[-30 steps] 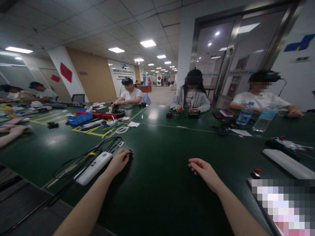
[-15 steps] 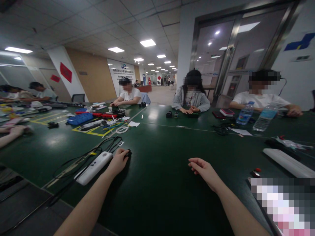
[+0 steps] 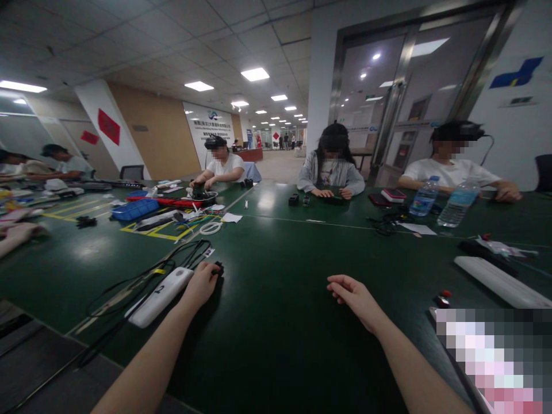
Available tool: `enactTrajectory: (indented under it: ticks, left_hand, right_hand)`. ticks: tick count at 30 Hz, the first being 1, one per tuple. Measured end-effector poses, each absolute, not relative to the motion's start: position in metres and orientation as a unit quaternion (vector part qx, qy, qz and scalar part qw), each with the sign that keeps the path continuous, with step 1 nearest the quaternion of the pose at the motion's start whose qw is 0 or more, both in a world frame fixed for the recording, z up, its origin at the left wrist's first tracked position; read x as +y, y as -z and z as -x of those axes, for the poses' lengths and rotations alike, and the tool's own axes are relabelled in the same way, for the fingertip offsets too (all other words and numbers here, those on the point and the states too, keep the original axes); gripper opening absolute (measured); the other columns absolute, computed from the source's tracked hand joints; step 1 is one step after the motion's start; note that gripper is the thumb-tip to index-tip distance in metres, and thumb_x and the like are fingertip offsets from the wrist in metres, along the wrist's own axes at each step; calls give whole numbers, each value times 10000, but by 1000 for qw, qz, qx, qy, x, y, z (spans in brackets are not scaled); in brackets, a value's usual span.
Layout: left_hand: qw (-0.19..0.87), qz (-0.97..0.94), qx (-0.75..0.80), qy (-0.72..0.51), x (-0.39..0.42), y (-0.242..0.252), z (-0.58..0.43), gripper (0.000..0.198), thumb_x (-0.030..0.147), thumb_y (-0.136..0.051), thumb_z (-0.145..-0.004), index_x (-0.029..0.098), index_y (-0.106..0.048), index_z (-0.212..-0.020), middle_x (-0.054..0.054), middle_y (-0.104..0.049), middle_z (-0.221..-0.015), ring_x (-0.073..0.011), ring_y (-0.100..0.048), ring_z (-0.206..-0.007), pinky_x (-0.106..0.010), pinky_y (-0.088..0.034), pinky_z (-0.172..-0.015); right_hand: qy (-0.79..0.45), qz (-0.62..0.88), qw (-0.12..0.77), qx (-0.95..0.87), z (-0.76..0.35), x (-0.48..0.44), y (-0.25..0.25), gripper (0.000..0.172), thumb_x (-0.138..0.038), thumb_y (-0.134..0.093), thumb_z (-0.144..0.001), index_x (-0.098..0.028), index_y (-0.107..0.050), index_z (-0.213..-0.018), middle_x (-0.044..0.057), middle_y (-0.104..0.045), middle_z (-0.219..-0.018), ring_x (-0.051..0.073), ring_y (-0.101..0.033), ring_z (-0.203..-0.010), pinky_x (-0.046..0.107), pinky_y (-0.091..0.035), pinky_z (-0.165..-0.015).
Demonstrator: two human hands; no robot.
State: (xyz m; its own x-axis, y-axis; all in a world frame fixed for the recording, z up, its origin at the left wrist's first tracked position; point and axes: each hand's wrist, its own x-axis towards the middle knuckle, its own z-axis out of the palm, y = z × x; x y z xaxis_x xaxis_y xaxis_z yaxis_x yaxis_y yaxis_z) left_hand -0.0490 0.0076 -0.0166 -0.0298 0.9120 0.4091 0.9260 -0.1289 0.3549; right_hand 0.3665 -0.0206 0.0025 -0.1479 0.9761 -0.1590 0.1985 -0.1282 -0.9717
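My left hand [image 3: 202, 284] is closed on a small black object [image 3: 218, 268] whose exact kind I cannot make out; the fingers hide much of it. Right beside that hand lies a white power strip [image 3: 160, 297] marked "2", with black cables [image 3: 142, 275] looping around its far end. Across the bare middle of the dark green table [image 3: 267, 322], my right hand [image 3: 350, 293] hovers or rests with its fingers loosely bent and slightly apart. Nothing shows in its fingers.
A pixelated screen-like panel [image 3: 491, 356], a small red-topped item [image 3: 443, 298] and a long white bar [image 3: 502, 282] lie at the right. Water bottles [image 3: 457, 204] stand farther back. A blue tray [image 3: 135, 209] and loose wires are at the left. Several people sit around the table.
The view has shifted slightly, moving the whole scene a little left. My left hand keeps its hold on the small black object, and my right hand keeps its pose.
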Motion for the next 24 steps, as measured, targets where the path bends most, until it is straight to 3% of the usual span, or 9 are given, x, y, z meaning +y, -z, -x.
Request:
enactTrajectory:
  ticks: [7,13,18,24]
  left_hand:
    - [36,686,-672,276,10,21,56,277,270,-423,-698,147,-575,-894,-91,-464,-985,-154,-552,-675,-325,-470,-753]
    - [73,685,-685,238,9,20,58,333,303,-409,-692,150,-613,-906,-103,-455,-1040,-210,-558,-853,-336,-447,-828]
    - [66,657,-713,236,5,18,55,459,278,-388,-706,105,-482,-1120,-135,-442,-1061,-228,-539,-927,-342,-432,-847]
    - [23,659,-709,251,1,10,31,503,202,-361,-742,141,-318,-1239,-130,-401,-1106,-208,-552,-856,-370,-437,-811]
  right_hand:
    - [-520,532,384,-547,-362,-24,-7,244,-315,-505,-756,-215,-578,-966,39,-600,-918,159,-535,-780,311,-443,-693]
    - [-512,529,393,-551,-361,-23,-3,247,-309,-512,-752,-201,-577,-965,41,-603,-903,158,-542,-765,306,-443,-669]
    - [-512,521,398,-555,-362,-22,1,239,-293,-513,-749,-207,-581,-961,40,-608,-901,161,-548,-771,308,-442,-667]
    - [-515,520,406,-547,-362,-21,2,226,-281,-519,-742,-210,-591,-944,38,-612,-886,160,-549,-757,319,-441,-668]
